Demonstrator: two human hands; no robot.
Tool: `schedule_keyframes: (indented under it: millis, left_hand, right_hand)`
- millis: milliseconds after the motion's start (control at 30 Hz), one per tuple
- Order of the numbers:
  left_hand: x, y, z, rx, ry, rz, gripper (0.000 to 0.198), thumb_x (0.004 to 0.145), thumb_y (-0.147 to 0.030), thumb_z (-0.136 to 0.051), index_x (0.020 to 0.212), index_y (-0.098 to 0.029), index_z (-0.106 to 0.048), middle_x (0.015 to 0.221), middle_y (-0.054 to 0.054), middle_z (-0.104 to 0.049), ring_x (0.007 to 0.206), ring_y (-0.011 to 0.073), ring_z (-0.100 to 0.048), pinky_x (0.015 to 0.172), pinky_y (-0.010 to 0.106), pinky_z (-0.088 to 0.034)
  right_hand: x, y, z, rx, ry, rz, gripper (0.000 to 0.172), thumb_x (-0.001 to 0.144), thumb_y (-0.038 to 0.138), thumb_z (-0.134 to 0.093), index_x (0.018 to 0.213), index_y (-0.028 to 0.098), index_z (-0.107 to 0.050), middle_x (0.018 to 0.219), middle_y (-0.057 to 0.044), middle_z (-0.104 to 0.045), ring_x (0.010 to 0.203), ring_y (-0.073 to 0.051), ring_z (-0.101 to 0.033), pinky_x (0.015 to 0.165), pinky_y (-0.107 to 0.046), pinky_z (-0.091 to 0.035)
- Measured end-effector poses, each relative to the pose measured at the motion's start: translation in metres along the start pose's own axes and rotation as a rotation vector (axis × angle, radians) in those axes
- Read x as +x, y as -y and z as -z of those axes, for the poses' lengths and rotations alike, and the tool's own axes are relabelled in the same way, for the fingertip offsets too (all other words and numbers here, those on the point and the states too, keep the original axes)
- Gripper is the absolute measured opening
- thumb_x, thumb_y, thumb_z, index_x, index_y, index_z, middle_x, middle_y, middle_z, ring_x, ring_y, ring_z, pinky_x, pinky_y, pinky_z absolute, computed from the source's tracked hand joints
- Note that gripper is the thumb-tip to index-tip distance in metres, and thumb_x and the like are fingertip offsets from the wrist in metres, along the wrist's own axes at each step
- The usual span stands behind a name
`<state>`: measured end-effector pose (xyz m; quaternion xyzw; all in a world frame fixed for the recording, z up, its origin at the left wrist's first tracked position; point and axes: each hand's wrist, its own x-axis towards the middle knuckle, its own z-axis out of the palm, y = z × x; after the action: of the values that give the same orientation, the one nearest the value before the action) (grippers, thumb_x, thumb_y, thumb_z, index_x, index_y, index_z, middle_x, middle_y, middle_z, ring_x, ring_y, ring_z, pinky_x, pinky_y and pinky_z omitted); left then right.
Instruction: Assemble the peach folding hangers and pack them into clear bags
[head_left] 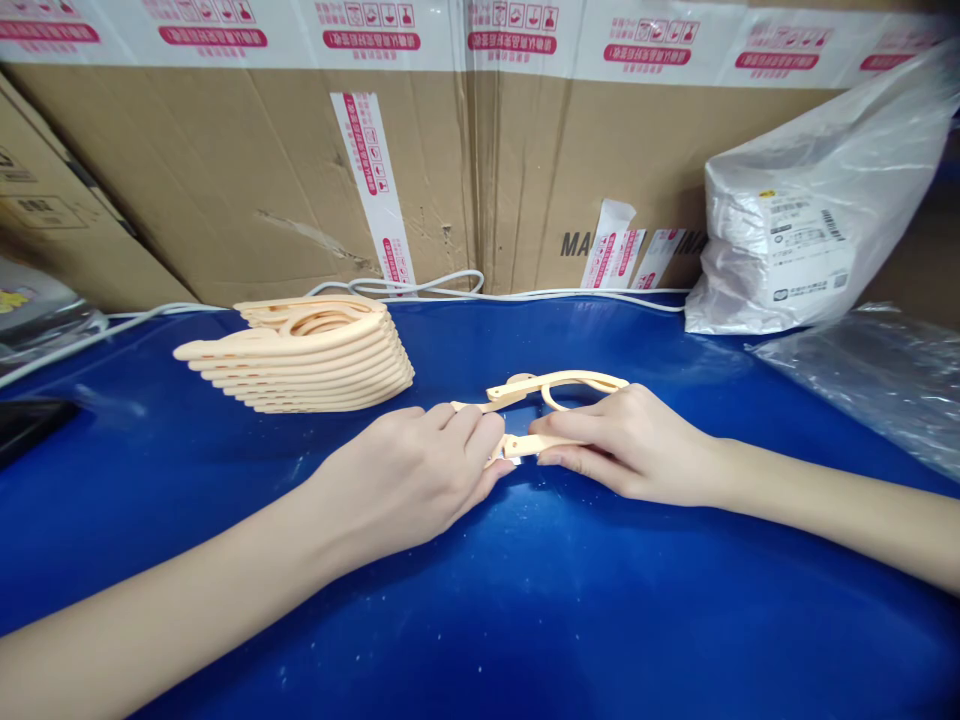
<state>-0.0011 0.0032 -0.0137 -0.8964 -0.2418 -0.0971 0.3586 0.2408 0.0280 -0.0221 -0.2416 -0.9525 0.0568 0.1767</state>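
A cream plastic frame (577, 379), hinged and curved like a folding clothes hanger, is held between both hands just above the blue surface. My left hand (427, 465) is closed around its left end, and the fingers hide most of that part. Its lower arm is pinched between the thumb and fingers of my right hand (637, 450). Behind the fingers, the upper arm and an inner loop of the frame stick out. To the left, beyond my left hand, several similar cream frames lie in a neat stack (322, 365).
Large cardboard boxes (262, 180) wall off the back of the blue table (480, 610). A white cable (540, 295) runs along their base. At the back right stands a white plastic bag (772, 250) with a label, near clear film (877, 375). A dark object (30, 425) lies at left.
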Motion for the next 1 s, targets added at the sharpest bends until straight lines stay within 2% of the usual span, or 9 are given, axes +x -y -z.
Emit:
schedule_keyframes:
  millis: [533,867,1000]
  left_hand:
    - [0.0002,-0.0021,0.0023,-0.126,-0.009,0.027,0.038,0.102,-0.034,-0.027,0.079,-0.017,-0.053,0.061,0.001,-0.054,0.049,0.0174,-0.053,0.047,0.031,-0.033]
    - [0.0023,-0.0036,0.0031,-0.243,-0.018,0.05,0.039,0.102,-0.03,-0.024,0.08,-0.016,-0.052,0.059,0.0,-0.052,0.048,0.0171,-0.053,0.045,0.03,-0.032]
    - [0.0047,-0.0053,0.006,-0.286,-0.027,0.093,0.041,0.104,-0.031,-0.024,0.075,-0.018,-0.051,0.057,-0.001,-0.052,0.046,0.0164,-0.053,0.044,0.029,-0.031]
  right_hand:
    - [-0.0017,-0.0016,-0.0011,-0.004,0.029,0.011,0.032,0.103,0.035,-0.039,0.107,0.019,-0.067,0.082,-0.003,-0.073,0.068,-0.013,-0.064,0.07,-0.027,-0.046]
    - [-0.001,-0.0019,0.0017,0.01,0.017,0.015,0.031,0.103,0.033,-0.04,0.105,0.018,-0.067,0.08,-0.002,-0.073,0.066,-0.012,-0.064,0.062,-0.025,-0.043]
    - [-0.0004,0.0002,0.0021,-0.02,-0.007,0.046,0.031,0.103,0.032,-0.04,0.11,0.017,-0.066,0.086,-0.003,-0.074,0.068,-0.012,-0.066,0.06,-0.024,-0.044]
